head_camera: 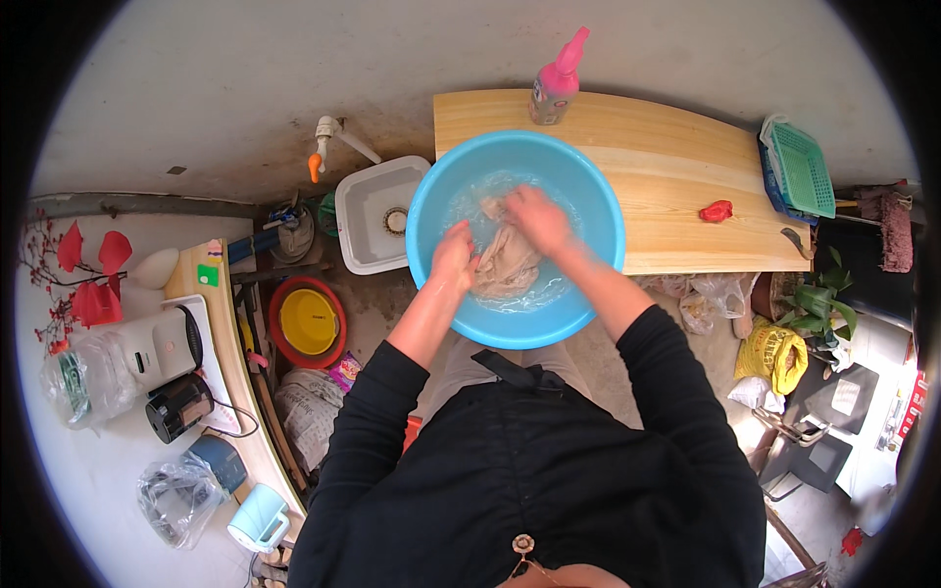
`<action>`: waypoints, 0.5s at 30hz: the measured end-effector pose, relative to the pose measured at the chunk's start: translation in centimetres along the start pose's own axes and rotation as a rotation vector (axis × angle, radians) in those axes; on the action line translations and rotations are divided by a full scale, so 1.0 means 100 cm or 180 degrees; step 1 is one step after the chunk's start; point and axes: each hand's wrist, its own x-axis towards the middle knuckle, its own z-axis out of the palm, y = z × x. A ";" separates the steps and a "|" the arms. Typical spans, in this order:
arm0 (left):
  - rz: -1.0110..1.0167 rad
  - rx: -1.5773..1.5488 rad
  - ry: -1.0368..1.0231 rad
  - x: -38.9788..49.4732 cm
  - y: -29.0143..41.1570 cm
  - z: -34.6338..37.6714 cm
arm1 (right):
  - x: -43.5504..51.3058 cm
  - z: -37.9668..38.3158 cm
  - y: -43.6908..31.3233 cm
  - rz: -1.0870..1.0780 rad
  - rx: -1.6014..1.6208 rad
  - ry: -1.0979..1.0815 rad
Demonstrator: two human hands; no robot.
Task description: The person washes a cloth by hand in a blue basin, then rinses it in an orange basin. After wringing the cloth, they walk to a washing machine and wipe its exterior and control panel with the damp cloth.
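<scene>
In front of me stands a round light-blue plastic basin (pixel 514 333), with water and a soaked beige cloth (pixel 509 268) in it. My right hand (pixel 539 218), blurred by motion, has its fingers closed on the cloth's upper part. A bit of fabric sticks out beside those fingertips. At the cloth's left edge is my left hand (pixel 454 257), its thumb apart from the fingers and no fabric visible in its palm. Both hands are inside the basin and look wet.
The basin overlaps a wooden tabletop (pixel 684 184) bearing a pink-topped spray bottle (pixel 556 84), a red item (pixel 716 211) and a green plastic basket (pixel 803 169). Left are a white sink (pixel 360 213), an orange-handled tap (pixel 317 158) and a yellow basin (pixel 309 321) inside a red one.
</scene>
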 end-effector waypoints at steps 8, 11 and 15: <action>-0.0924 -0.0186 -0.0492 -0.025 -0.001 0.024 | 0.014 -0.047 -0.021 0.0795 0.2335 0.1432; -0.0811 -0.1637 -0.1600 -0.010 0.000 0.037 | -0.008 -0.038 -0.074 0.1206 0.2019 0.1031; -0.0782 -0.1080 -0.2234 0.019 0.007 0.014 | -0.052 -0.018 -0.118 0.0558 0.1718 0.0875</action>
